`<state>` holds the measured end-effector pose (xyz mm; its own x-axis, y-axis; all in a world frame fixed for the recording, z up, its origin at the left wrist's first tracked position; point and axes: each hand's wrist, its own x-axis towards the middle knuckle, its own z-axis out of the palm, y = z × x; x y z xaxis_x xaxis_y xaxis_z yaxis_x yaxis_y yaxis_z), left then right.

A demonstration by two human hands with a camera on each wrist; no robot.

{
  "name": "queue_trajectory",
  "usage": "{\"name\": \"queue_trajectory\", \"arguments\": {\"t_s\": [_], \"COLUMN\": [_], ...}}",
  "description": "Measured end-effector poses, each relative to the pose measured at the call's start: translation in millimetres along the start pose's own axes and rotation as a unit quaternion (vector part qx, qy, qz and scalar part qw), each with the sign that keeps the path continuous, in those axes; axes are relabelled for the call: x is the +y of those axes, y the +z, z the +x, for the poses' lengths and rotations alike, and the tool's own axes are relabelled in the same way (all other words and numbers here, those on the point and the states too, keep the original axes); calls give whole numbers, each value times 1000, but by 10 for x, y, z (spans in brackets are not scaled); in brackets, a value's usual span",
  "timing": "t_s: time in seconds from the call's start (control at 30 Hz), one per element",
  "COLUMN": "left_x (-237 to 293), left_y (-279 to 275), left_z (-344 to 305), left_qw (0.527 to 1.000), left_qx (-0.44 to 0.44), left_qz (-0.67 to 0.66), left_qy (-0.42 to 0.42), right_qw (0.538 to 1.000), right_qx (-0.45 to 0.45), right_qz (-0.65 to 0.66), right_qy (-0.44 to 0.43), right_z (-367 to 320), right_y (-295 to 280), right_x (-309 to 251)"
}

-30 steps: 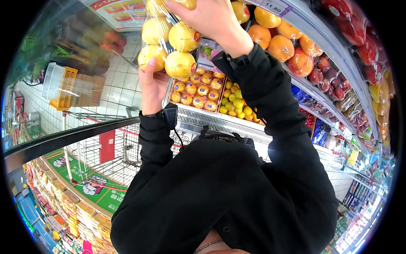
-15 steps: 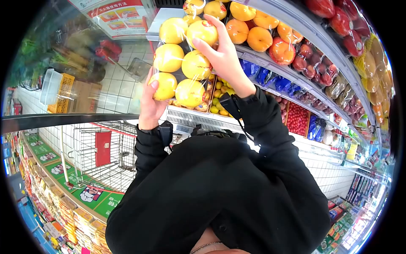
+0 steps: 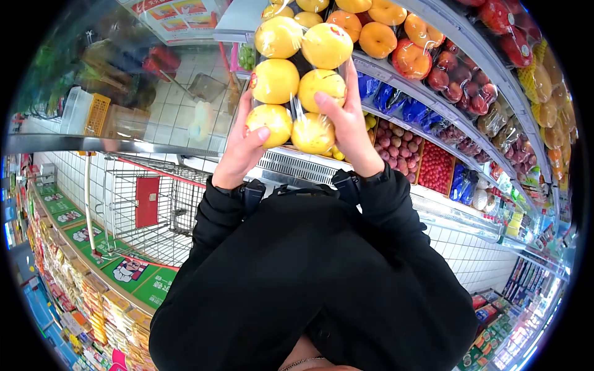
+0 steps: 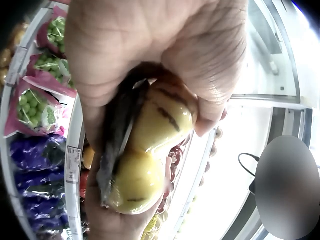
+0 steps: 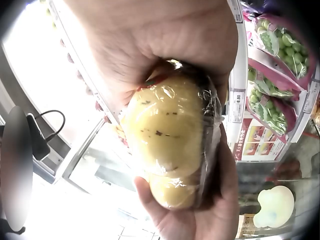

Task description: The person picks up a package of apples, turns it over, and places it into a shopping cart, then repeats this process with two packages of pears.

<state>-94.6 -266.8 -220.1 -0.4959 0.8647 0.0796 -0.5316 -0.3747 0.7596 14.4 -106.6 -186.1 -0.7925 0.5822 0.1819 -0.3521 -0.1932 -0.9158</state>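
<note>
Both hands hold a plastic-wrapped dark tray of round yellow fruit [image 3: 276,81] up in front of the chest. The left hand [image 3: 240,153] grips its lower left side, thumb over the bottom left fruit. On the opposite side, the right hand [image 3: 351,133] curls round the edge with its thumb on a middle fruit. Dark streaks mark the yellow skin [image 4: 162,120] in the left wrist view. Clear film [image 5: 172,127] glints over the fruit in the right wrist view, and the dark tray shows along one edge. Red stickers sit on some fruit.
Tilted shelves on the right carry orange fruit [image 3: 378,40], blue packs [image 3: 416,109] and red fruit [image 3: 436,166]. Bagged green grapes [image 5: 287,52] sit on a shelf in the right wrist view. A shopping cart [image 3: 147,201] stands to the left, beyond a glass panel's rail [image 3: 93,144].
The fruit tray has come down and nearer the body, turning its top face to the head camera. The right hand moved from the tray's far end to its right side.
</note>
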Motion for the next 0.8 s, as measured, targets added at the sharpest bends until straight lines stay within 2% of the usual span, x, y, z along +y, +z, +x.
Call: {"name": "queue_trajectory", "arguments": {"t_s": [0.1, 0.2, 0.33, 0.37, 0.47, 0.6, 0.8], "left_x": [49, 70, -25, -58, -70, -19, -120], "left_y": [34, 164, 111, 120, 60, 72, 81], "left_z": [-87, -120, -205, -200, -178, 1, 67], "left_qw": [990, 989, 995, 998, 994, 994, 989], "left_qx": [-6, -20, 13, 20, 75, 55, 82], "left_qz": [137, 139, 77, 58, -30, -23, -40], "left_qy": [-43, -39, -55, -30, -78, -97, -117], "right_qw": [997, 994, 996, 996, 997, 999, 997], "right_qx": [8, 18, 9, 2, -5, 12, 24], "right_qz": [67, 81, 57, 52, 32, 14, -18], "right_qy": [48, 65, 71, 74, 72, 51, 68], "right_z": [-21, -47, -159, -196, -255, -285, -319], "right_y": [-74, -98, -114, -93, -111, -126, -160], "right_x": [-30, -26, -8, -19, 4, 67, 56]}}
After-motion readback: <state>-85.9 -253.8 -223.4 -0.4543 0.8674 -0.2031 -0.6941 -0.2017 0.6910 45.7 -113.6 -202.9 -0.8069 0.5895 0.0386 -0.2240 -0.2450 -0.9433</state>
